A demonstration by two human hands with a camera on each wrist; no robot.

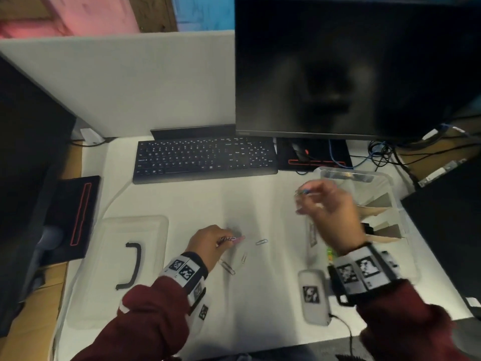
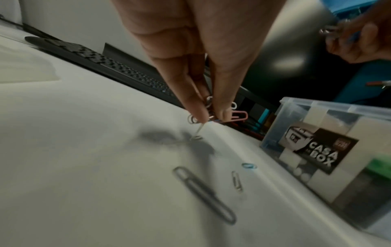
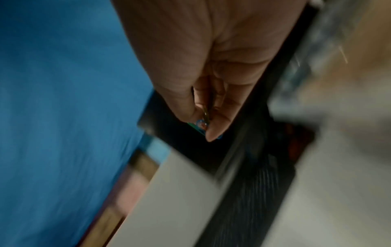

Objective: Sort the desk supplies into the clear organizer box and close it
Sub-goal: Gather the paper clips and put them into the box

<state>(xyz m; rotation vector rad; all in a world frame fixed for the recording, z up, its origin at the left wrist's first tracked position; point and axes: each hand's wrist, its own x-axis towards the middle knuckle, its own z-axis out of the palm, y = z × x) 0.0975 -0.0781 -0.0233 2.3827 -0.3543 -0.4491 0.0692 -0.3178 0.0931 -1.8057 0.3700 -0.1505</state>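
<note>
My left hand [image 1: 221, 239] [image 2: 208, 115] pinches a small bunch of paper clips [image 2: 211, 112], pink and silver, just above the white desk. Three loose paper clips lie by it: a large grey one [image 2: 203, 194] [image 1: 227, 267], a small silver one [image 2: 237, 182] [image 1: 244, 257] and a blue one [image 2: 249, 166] [image 1: 261, 242]. My right hand [image 1: 309, 196] [image 3: 206, 127], blurred and raised beside the clear organizer box [image 1: 387, 201] [image 2: 281, 117], pinches a few coloured paper clips [image 3: 202, 124]. The box stands open with cardboard dividers inside.
The clear lid [image 1: 125, 269] with a black handle lies at the left. A black keyboard [image 1: 205, 158] sits behind, under a dark monitor [image 1: 351, 66]. A small white device [image 1: 313, 295] with a cable lies near my right wrist. Cables [image 1: 385, 155] trail at the back right.
</note>
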